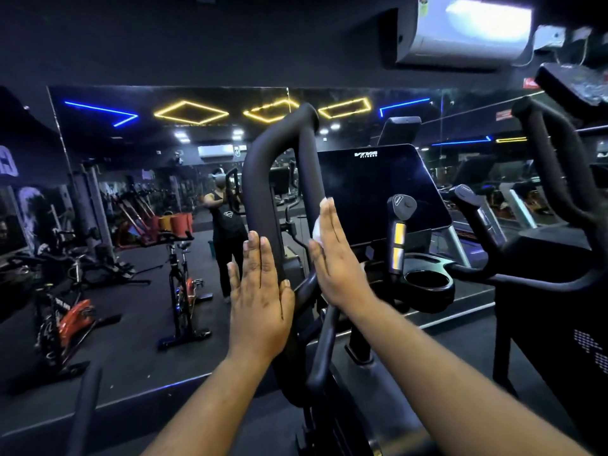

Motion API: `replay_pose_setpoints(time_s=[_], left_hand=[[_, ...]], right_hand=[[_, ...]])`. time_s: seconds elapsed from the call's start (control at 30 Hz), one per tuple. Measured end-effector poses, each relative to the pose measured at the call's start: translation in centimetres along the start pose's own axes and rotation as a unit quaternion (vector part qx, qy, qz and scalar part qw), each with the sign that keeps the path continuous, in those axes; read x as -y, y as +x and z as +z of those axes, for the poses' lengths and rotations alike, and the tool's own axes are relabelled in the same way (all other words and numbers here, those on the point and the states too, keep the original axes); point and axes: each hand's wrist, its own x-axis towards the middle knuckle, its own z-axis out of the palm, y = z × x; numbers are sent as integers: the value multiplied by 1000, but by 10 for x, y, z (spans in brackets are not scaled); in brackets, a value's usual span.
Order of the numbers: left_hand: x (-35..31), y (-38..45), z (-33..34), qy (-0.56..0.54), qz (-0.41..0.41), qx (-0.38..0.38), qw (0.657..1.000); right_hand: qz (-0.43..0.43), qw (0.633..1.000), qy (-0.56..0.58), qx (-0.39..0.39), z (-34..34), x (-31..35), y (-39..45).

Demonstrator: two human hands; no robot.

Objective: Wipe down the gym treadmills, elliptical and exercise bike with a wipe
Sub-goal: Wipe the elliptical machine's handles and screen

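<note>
The elliptical's black looped left handle (263,172) rises in front of me. My left hand (260,291) lies flat with straight fingers against the loop's outer bar. My right hand (332,255) is also flat, pressing a small white wipe (316,229) against the loop's inner bar. Only an edge of the wipe shows beside the palm. The dark console screen (378,189) stands just right of that hand, with a short grip bearing yellow pads (398,235) and a cup holder (427,281) below it.
A wall mirror (164,192) ahead reflects spin bikes (181,284) and a person. Another machine's black handles (552,166) and body stand at the right. An air conditioner (467,31) hangs at the upper right. Dark floor lies to the left.
</note>
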Motion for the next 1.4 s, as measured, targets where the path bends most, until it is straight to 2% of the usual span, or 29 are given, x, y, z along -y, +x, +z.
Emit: replay_pose_setpoints(time_s=[0.1,0.17,0.37,0.47,0.63,0.7,0.77,0.83,0.93,1.0,1.13,1.2,1.27,1.33,1.4], left_hand=[[0,1,2,1,-1,-3,1000],[-1,2,2,1,-1,-8,1000],[-4,1,0,18,2,-11,1000],[-3,1,-1,19,-1,-9,1000],[0,0,1,14,-1,-7,1000],[-2,1,1,10,1,-8,1000],[-4,2,1,8,-1,-12,1000],[-3,2,2,11,-1,-10,1000],[-1,1,0,11,2,-8,1000],[-1,0,-1,11,2,-5,1000],[-1,1,2,0,2,-7,1000],[1,1,4,0,1,-6,1000],[1,1,4,3,2,-9,1000],[1,2,4,12,4,-12,1000],[0,1,3,20,2,-14,1000]], right_hand=[[14,1000,25,11,5,-4,-41],[20,999,23,26,1,-5,-36],[92,995,37,29,-16,9,62],[106,992,67,24,-19,16,86],[143,978,151,-22,-5,4,28],[182,957,223,-26,1,2,10],[234,909,344,-16,-1,10,27],[267,873,408,18,-11,19,59],[278,852,441,31,-24,26,89],[293,848,441,31,-23,22,78],[331,850,408,43,-6,6,28],[341,852,395,49,-6,7,29],[306,885,346,53,-12,18,54],[241,948,208,20,-19,34,85],[179,980,85,-13,-18,36,102]])
